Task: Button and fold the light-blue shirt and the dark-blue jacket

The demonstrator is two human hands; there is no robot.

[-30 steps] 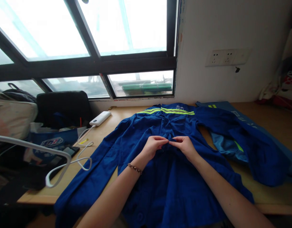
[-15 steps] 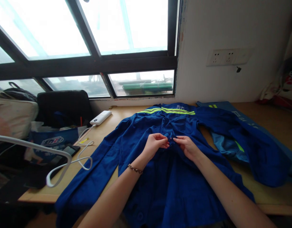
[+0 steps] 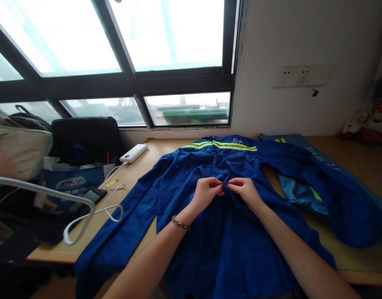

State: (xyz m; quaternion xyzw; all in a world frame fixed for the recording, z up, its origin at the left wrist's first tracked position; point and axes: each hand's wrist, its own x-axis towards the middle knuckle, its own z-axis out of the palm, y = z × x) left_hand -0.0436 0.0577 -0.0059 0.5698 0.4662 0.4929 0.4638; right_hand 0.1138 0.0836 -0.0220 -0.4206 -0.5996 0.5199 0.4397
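Observation:
A blue work jacket (image 3: 193, 241) with yellow reflective stripes lies spread over the table, its sleeves out to both sides and its lower part hanging over the front edge. At the middle of its front, my left hand (image 3: 207, 193) pinches the fabric between thumb and fingers. Facing it, my right hand (image 3: 245, 192) pinches the cloth just to the right, the fingertips of both hands almost meeting. A bit of raised fabric stands between them; any button there is hidden by the fingers.
Under the right sleeve lies another blue garment (image 3: 298, 195) with a yellow stripe. A white power bank (image 3: 133, 153) with a white cable (image 3: 111, 207) rests on the wooden table (image 3: 159, 145) at left. Beyond the table's left edge are a blue bag (image 3: 72, 182) and a black chair (image 3: 86, 139).
Both hands stay at the same spot on the jacket front; their fingertips have drawn slightly closer together, and the pinched cloth now stands up between them. The view has shifted slightly.

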